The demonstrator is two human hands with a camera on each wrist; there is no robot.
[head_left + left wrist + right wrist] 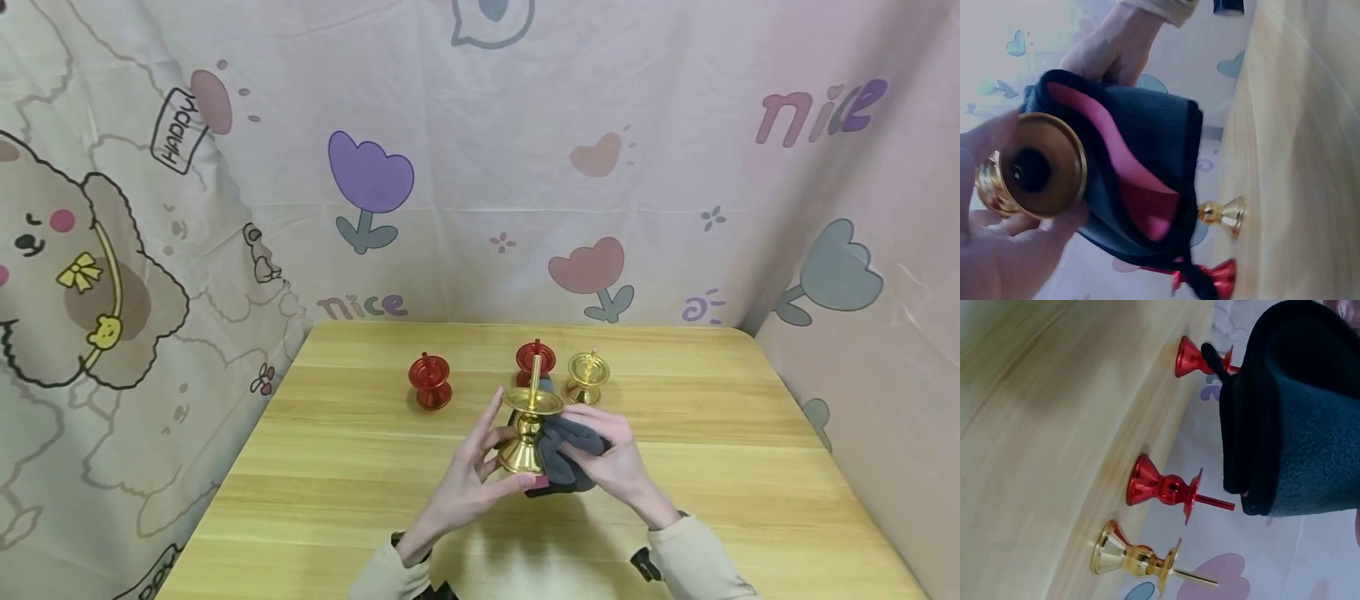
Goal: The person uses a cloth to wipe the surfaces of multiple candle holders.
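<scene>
Behind the hands, three obstacles in a row: red candlestick (pixel 430 382) standing alone at left, second red candlestick (pixel 536 358) and small gold candlestick (pixel 587 377) close together at right. Wide gap between the two red ones. Bare wooden table (pixel 750 467) to either side and near the front edge.

Soft even light, blurred wrist views

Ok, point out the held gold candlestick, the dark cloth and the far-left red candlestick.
gold candlestick (pixel 522 454), head view, flared base.
dark cloth (pixel 573 446), head view, grey outer face.
red candlestick (pixel 430 377), head view, waist under its dish.
</scene>
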